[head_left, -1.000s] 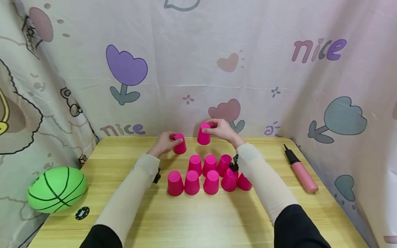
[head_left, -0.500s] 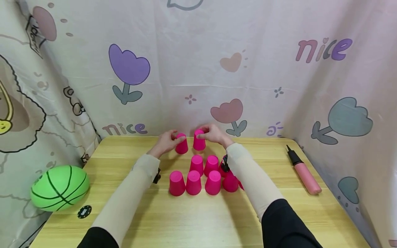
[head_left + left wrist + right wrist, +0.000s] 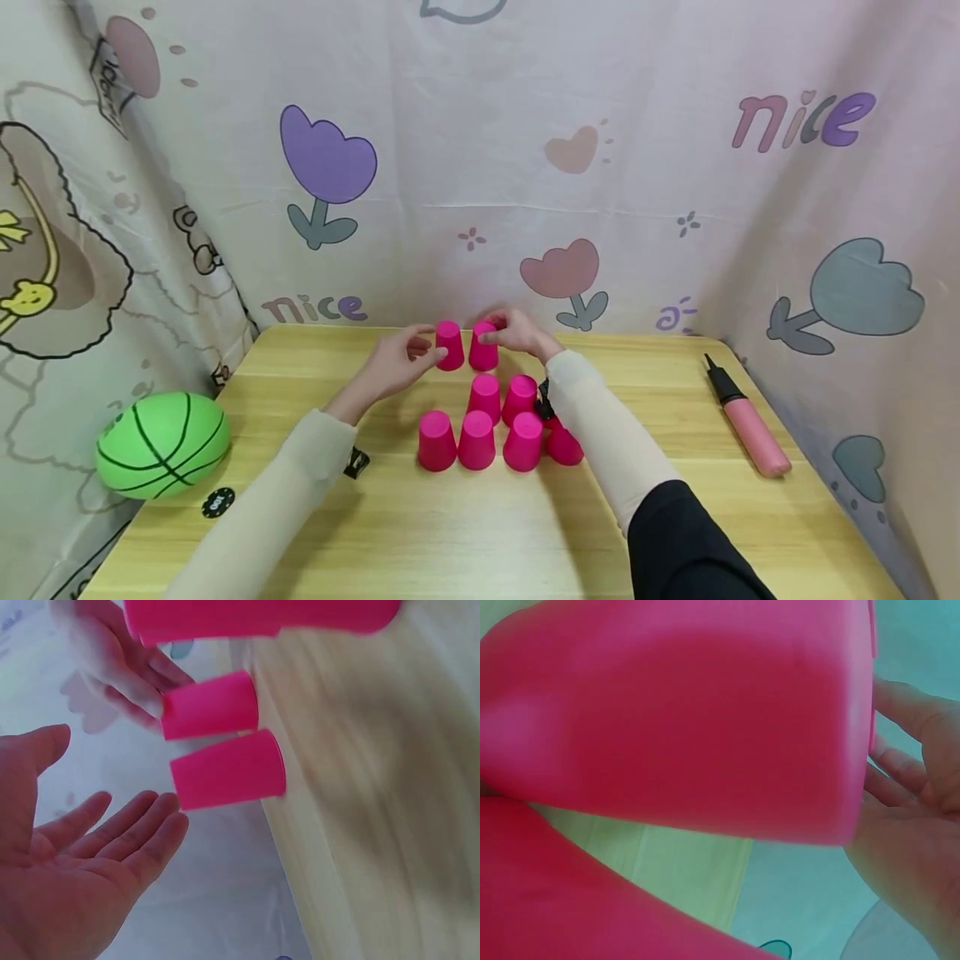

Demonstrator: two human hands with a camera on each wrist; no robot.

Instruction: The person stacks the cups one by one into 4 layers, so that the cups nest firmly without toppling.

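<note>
You are laying out inverted pink plastic cups in rows on the wooden worktop (image 3: pixel 480 533). The near row (image 3: pixel 491 440) and the middle row (image 3: pixel 504 397) are already standing, though your right sleeve is hiding part of each. At the far edge, two cups are standing just beside each other. Your right hand (image 3: pixel 517 333) is curling its fingers around the right far cup (image 3: pixel 483 347). Your left hand (image 3: pixel 393 367) is lying relaxed with straight fingers (image 3: pixel 142 832), touching or almost touching the left far cup (image 3: pixel 449 344). Judged from this layout, the arrangement is well advanced; whether stacking follows cannot be told.
</note>
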